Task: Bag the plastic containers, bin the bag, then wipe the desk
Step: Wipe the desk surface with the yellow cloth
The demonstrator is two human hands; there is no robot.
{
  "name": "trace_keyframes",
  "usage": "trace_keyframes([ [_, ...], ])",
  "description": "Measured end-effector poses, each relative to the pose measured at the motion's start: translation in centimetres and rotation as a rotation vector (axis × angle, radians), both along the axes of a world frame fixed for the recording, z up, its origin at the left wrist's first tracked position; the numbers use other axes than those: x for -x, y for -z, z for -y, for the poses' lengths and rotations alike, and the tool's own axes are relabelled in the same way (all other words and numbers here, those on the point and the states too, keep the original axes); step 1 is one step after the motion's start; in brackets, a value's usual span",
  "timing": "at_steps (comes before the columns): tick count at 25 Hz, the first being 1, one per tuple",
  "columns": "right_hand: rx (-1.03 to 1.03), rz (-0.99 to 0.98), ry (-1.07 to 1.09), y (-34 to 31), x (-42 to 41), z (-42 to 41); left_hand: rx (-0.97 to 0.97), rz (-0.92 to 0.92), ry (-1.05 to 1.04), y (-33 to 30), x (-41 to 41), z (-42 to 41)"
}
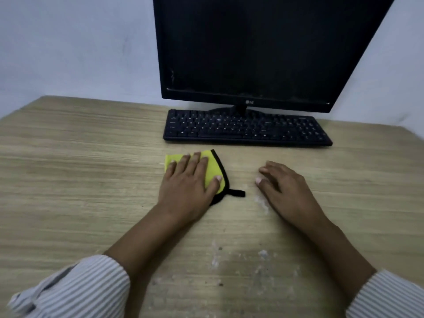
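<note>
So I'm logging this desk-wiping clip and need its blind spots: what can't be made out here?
- Yellow cloth: head view, the left hand lies flat over most of it.
- Desk: near edge and sides cut off by the frame.
- Monitor: top and right corner cropped.
- Keyboard: key legends too blurred to read.
- Bag, containers, bin: none in view.
- Right hand: palm underside hidden.

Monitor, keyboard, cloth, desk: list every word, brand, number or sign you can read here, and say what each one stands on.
"LG": on the lower bezel of the monitor, with its round logo mark beside it.
Keyboard: white key legends show, but are too small and blurred to read.
Yellow cloth, under the left hand: no text shows.
Desk: no text shows.
</note>
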State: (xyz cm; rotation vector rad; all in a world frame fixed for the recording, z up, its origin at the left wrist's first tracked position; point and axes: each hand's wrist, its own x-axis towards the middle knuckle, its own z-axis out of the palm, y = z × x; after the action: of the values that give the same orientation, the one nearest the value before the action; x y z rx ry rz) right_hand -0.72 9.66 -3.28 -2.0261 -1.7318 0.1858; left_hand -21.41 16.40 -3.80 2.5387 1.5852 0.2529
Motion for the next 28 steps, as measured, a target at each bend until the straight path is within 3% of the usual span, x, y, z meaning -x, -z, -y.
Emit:
trace_keyframes([
  [4, -0.051, -0.002, 0.097, -0.6, -3.1, -0.4, -0.02, -0.027, 0.009, -0.1, -3.4, -1.5],
  [12, -0.097, 0.024, 0.337, -0.8, -7.8, 0.2, 0.057, 0.035, 0.287, -0.1, -17.0, 2.2],
  [18, -0.087, -0.035, 0.316, -1.4, -6.7, 0.8, -0.023, -0.004, 0.071, 0.0, -7.3, -1.2],
  [22, -0.112, -0.041, 0.175, -1.4, -3.9, 0.7, -0.046, -0.055, -0.063, -0.1, -1.3, -1.2],
  [25, -0.141, -0.036, 0.111, -1.2, -2.5, 0.6, -0.034, -0.046, -0.065, -0.2, -3.0, -0.6],
  [28, -0.141, -0.05, 0.163, -1.2, -3.4, 0.8, -0.014, -0.007, 0.063, -0.3, -7.9, 1.2],
])
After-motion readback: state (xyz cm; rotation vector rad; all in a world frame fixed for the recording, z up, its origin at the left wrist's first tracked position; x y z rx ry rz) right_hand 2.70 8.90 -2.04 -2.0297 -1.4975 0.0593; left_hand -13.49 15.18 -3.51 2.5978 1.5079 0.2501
